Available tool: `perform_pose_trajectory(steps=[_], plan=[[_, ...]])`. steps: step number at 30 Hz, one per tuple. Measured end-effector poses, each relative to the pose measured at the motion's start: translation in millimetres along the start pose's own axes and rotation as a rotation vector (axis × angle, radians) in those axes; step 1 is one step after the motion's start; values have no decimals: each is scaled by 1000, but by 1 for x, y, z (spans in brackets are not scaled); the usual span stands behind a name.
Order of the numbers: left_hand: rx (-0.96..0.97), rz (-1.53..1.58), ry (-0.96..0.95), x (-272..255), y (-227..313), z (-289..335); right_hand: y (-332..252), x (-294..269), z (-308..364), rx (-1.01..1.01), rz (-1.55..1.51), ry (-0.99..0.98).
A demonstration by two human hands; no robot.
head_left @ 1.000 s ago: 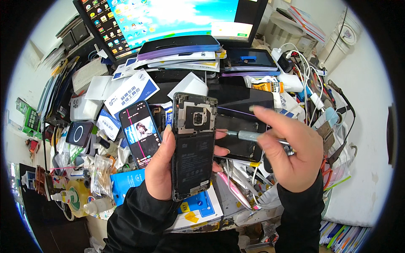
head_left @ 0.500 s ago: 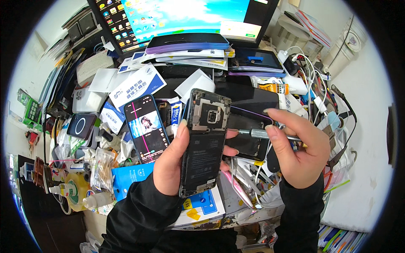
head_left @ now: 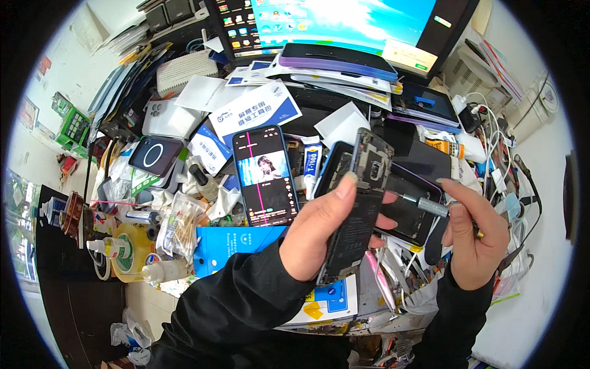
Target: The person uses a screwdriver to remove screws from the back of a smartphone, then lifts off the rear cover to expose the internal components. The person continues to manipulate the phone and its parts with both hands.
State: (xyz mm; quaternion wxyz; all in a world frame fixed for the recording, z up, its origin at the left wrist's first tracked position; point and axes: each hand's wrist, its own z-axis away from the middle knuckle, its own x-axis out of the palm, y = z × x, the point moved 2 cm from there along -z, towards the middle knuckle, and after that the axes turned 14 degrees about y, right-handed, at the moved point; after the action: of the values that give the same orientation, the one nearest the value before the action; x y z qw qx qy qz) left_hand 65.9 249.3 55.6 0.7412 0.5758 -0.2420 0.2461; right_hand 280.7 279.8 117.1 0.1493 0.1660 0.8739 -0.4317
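L hand (head_left: 319, 230) grips the stripped phone (head_left: 362, 212), centre of frame, tilted, w/ batt (head_left: 351, 240) and cam module (head_left: 375, 170) bare. R hand (head_left: 476, 240), right of centre, pinches a knurled metal hand tool (head_left: 432, 207), thin tip nr the phone's right edge; can't tell if touching. Risk, I'd judge: phone's held mid-air, unsupported, so a slip of that tip could nick the batt or prick the L hand. Lit phone (head_left: 265, 178) just left of centre; swab bag (head_left: 181, 227) lower left; monitor (head_left: 344, 24) up top.

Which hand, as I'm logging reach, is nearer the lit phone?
Left. The left hand, holding the opened phone, is close, lower-right of the lit phone; the right hand, holding the silver tool, is farther right.
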Motion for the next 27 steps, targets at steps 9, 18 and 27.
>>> perform_pose_trajectory(steps=[9, 18, 27], plan=[[-26, -82, 62, -3, 0, -1, 10, 1, 2, 105, -14, 107], [-62, -54, 75, -4, -1, -3, 21, -10, 4, 74, 13, 15], [-63, -7, 9, -6, 1, -2, 19, -5, 4, 23, 52, 67]])
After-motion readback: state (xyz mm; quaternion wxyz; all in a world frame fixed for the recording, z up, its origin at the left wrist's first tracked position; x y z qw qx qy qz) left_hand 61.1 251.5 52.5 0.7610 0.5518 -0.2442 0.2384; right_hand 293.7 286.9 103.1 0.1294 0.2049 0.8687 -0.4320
